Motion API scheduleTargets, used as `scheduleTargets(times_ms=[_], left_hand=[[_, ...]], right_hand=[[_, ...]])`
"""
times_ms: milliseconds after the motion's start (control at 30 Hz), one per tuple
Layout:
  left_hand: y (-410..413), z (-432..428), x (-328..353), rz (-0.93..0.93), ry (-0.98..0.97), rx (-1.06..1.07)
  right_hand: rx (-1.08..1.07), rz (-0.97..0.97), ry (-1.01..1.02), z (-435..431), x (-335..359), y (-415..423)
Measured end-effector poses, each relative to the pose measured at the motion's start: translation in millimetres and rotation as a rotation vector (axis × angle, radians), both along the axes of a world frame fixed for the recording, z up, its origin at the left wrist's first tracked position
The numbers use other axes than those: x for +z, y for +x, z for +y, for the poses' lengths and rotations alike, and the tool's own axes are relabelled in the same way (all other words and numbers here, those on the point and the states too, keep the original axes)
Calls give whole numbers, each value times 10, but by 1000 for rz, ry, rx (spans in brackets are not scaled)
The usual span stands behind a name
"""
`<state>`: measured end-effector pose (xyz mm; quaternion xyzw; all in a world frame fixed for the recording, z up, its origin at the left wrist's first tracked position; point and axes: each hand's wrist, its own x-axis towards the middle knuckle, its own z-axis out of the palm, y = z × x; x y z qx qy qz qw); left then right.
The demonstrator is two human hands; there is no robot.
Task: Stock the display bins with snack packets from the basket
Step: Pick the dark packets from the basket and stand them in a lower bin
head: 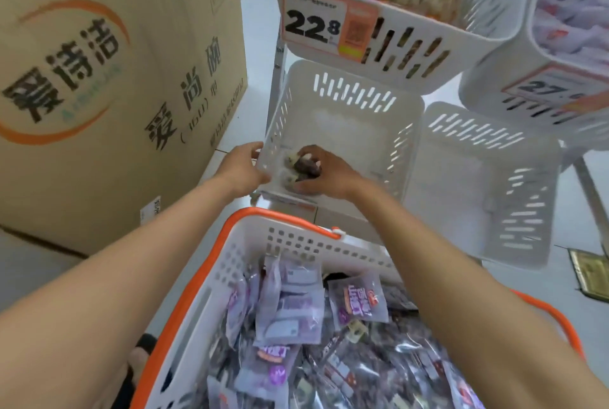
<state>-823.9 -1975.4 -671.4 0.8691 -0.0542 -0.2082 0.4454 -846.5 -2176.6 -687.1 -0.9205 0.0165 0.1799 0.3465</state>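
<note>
My right hand (324, 174) is down in the bin (356, 95), at its front left corner, with my fingers curled round a few small packets (298, 166). My left hand (242, 163) holds the bin's left edge. The full basket (250, 244) sits just in front of the bin. If I tug that edge too hard, the bin could tip. Packets might also poke out through the holes (280, 118) in its side.
</note>
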Motion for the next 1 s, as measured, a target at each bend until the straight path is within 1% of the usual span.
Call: scheduleTargets(times_ms=[33, 67, 100, 233, 333, 400, 467, 567, 667, 733, 833, 933, 1000], left_hand=[[25, 16, -67, -26, 2, -12], [39, 41, -124, -36, -6, -20], [47, 68, -177, -35, -22, -22], [99, 142, -297, -46, -53, -44], [73, 109, -260, -45, -39, -36], [-15, 66, -191, -65, 13, -2], [-165, 32, -81, -152, 75, 27], [-513, -29, 162, -238, -3, 1], [-971, -102, 359, -255, -72, -104], [-1258, -145, 425, -281, -88, -158], [-1626, -209, 450, -282, -105, -218], [-1948, -266, 376, -228, -97, -228], [-2141, -258, 285, -159, -92, -238]], right_hand=[[28, 127, 64, 11, -93, 55], [47, 200, 103, 9, -162, 93], [54, 209, 110, 0, -220, 123], [43, 87, 89, 33, -335, 200], [36, 130, 85, 47, -243, 144], [15, 106, 44, 0, -90, 0], [-45, -11, 11, -32, 118, -264], [-91, -159, 16, -51, 459, -835], [-12, -210, -73, -91, 704, -1531], [9, -210, -122, -136, 789, -1994], [24, -105, -128, -242, 742, -2640], [24, 103, -161, -350, 499, -3193], [36, 223, -259, -382, 237, -3480]])
